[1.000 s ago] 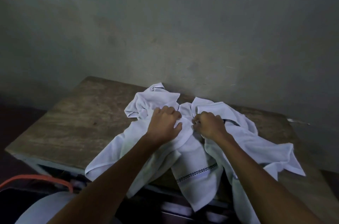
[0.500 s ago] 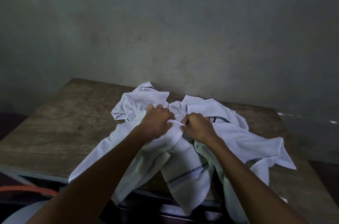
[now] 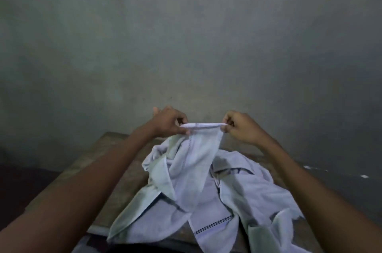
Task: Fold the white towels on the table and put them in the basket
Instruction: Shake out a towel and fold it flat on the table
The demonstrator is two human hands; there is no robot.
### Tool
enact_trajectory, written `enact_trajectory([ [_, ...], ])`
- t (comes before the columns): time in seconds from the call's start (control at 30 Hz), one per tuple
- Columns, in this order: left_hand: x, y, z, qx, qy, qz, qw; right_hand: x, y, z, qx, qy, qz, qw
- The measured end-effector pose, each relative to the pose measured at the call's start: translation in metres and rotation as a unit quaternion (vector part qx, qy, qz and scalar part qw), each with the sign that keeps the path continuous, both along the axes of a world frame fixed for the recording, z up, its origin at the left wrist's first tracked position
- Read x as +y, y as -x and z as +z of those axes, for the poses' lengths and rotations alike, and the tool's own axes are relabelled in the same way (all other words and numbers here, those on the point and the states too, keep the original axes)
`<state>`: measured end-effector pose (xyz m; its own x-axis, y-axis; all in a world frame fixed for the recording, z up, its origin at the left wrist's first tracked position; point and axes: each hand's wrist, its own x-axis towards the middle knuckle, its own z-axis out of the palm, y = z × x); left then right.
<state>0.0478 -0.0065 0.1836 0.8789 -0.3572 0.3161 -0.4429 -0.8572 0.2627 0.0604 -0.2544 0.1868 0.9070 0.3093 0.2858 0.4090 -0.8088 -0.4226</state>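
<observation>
White towel: it hangs from its top hem, which is stretched taut between the two hands above the table. The left hand pinches one end of the hem, its fingers curled over the cloth with the thumb beneath. The right hand pinches the other end the same way, its fingers bent tight round the corner. The hands are level with each other, with only the hem spanning the gap between them.

Below the fingers the towel falls in loose folds and narrows to a point. Its lower end reaches the heap of other white towels lying crumpled on the table. One towel in that heap, directly beneath the held one, shows a dark checked band and drapes over the table's near edge. Down and to the left of the left fingers, another part of the heap hangs over the same edge. Beyond the fingers stands a plain grey wall.
</observation>
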Motion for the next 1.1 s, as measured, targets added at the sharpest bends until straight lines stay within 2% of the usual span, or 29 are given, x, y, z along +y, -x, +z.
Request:
enact_trajectory([
  [0.3,0.005,0.018,0.120,-0.004,0.046,0.001,0.999,-0.016,0.021,0.150,-0.124,0.022,0.029,0.992],
  [0.43,0.004,0.026,0.144,0.027,0.127,-0.051,0.990,-0.032,0.032,0.175,-0.145,0.020,0.019,0.989],
  [0.7,-0.020,0.046,0.163,0.139,0.256,-0.135,0.947,-0.047,0.043,0.179,-0.095,-0.024,0.000,0.995],
  [0.83,-0.028,0.040,0.154,0.117,0.288,-0.143,0.940,-0.050,0.049,0.172,-0.044,-0.081,0.011,0.996],
  [1.0,-0.048,0.037,0.148,0.075,0.292,-0.142,0.943,-0.034,0.053,0.151,0.088,-0.121,0.090,0.985],
  [1.1,-0.057,0.041,0.151,0.063,0.272,-0.152,0.948,-0.023,0.056,0.138,0.101,-0.116,0.117,0.981],
])
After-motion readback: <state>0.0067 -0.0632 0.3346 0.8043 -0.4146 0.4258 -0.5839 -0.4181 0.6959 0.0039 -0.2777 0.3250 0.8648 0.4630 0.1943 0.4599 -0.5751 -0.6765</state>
